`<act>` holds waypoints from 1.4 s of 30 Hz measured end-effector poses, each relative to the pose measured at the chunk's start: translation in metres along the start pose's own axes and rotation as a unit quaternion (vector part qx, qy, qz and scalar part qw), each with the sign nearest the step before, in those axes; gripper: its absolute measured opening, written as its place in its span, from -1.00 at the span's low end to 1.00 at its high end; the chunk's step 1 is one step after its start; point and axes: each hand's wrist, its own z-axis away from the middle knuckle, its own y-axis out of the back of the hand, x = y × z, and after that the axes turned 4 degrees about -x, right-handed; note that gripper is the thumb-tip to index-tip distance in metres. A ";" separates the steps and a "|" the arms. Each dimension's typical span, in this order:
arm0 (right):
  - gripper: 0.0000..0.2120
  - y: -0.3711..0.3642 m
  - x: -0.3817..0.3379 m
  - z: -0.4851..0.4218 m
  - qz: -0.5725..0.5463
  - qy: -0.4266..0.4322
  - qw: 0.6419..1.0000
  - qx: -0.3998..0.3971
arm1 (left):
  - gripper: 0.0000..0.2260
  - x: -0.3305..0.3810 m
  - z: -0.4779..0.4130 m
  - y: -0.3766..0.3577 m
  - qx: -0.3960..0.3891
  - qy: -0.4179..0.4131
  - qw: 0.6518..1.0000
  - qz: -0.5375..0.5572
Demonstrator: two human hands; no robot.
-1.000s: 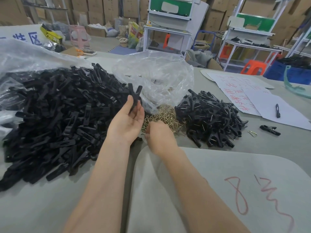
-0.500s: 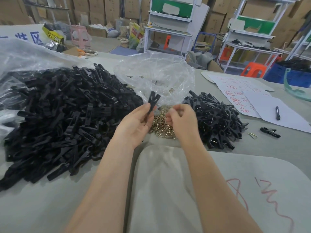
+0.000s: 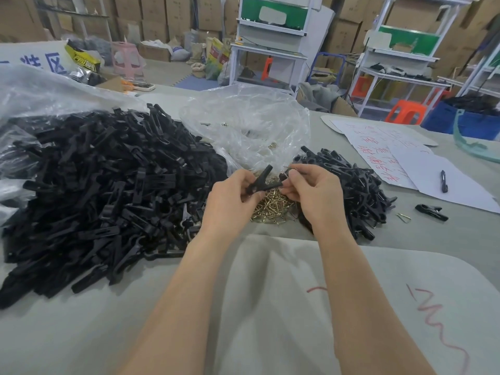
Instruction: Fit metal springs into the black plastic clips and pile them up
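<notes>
Centre frame, above the spring heap (image 3: 273, 209): left hand (image 3: 230, 197) grips one clip (image 3: 261, 183), right hand (image 3: 315, 197) pinches one spring (image 3: 289, 167) at its forked end. Risk: the spring slips the pinch and is lost in the heap, or seats crooked if the clip twists. Counts: two clip piles, big pile (image 3: 108, 185) left, smaller pile (image 3: 359, 190) right, both uncountable. One loose clip (image 3: 431, 212) and one loose spring (image 3: 404, 217) on the worktop (image 3: 81, 334), right.

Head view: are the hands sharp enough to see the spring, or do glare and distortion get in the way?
Head view: hands sharp, left hand holding the black clip; the spring pinched by the right hand is only a thin glint; light soft and even, mild sheen on the clear bag; shelving leans at the edges.
</notes>
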 end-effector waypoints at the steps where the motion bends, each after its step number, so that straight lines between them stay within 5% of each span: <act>1: -0.90 0.002 0.000 0.000 0.007 -0.002 1.000 0.002 | -0.84 -0.001 0.000 0.000 0.004 -0.008 1.000 -0.018; 11: -0.90 0.006 -0.011 0.001 0.185 -0.012 0.982 -0.046 | -0.85 -0.004 0.000 0.001 -0.001 -0.044 0.996 -0.081; 31: -0.89 0.006 -0.012 -0.001 0.242 -0.015 0.967 -0.078 | -0.81 -0.002 0.001 0.000 -0.036 -0.064 0.992 -0.101; 33: -0.87 0.008 -0.012 -0.001 0.197 -0.035 0.976 -0.090 | -0.84 -0.003 0.000 0.001 -0.048 -0.063 0.993 -0.086; 36: -0.88 0.015 -0.012 -0.002 -0.020 -0.127 0.978 -0.163 | -0.85 -0.001 0.000 0.002 -0.058 -0.067 0.995 -0.045; 38: -0.90 0.022 -0.011 -0.002 -0.156 -0.198 0.944 -0.213 | -0.79 0.003 0.001 0.003 -0.078 -0.075 0.994 -0.020; 42: -0.60 0.026 0.005 0.004 -0.286 -0.292 0.864 -0.293 | -0.81 0.011 0.004 0.006 -0.115 -0.106 0.988 0.007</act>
